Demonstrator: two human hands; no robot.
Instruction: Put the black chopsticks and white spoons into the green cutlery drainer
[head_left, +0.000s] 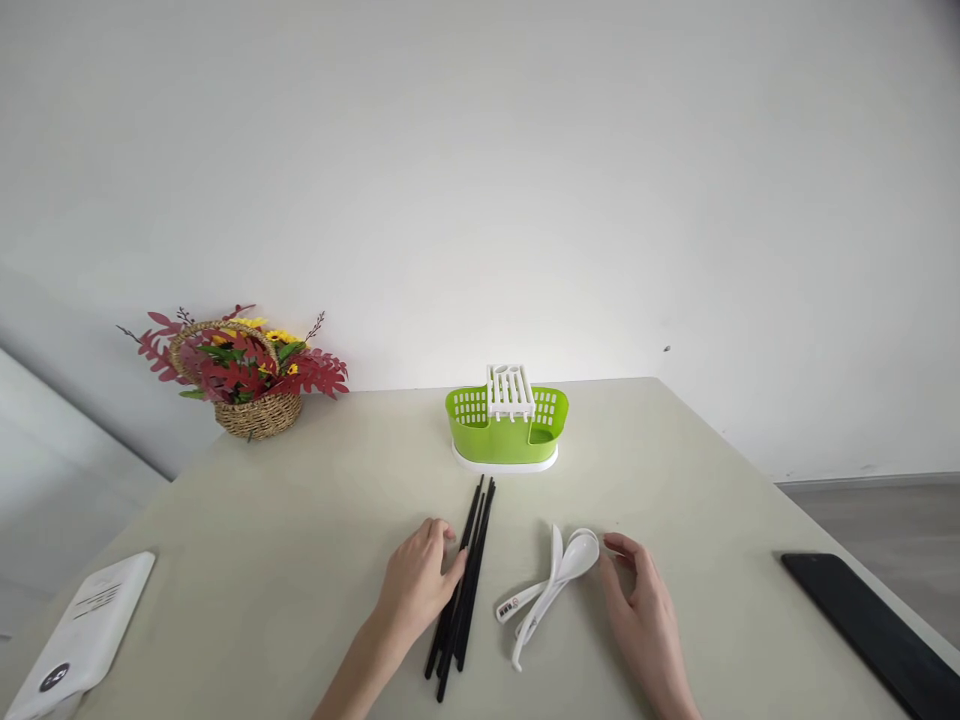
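Chopsticks (465,600), black and several together, lie flat on the desk (360,490) in a narrow bundle, just to the right side of the left hand (420,570). Their long axis goes away from me, with the far ends leaning a little to the right, toward the green basket (506,442) which stands farther back, apart from them. For me this is the relation that matters most: the left hand comes to the bundle from the side, so the fingers meet it across its length and not along it. The thumb overlaps the nearest sticks in my view; if it presses on them, I cannot tell. The left fingers are loosely bent, with a gap to the thumb, and I see nothing held in it.

On the other side of the bundle are the white spoons (579,556), crossed over each other, with the upturned bowl toward the right hand (641,600). This hand is the nearer one to the spoons; its fingers are parted from the thumb and hold nothing that I can see. The fingertips are just beside the bowl, but I cannot be sure about contact. The spoon handles point back to the chopsticks, without reaching them.
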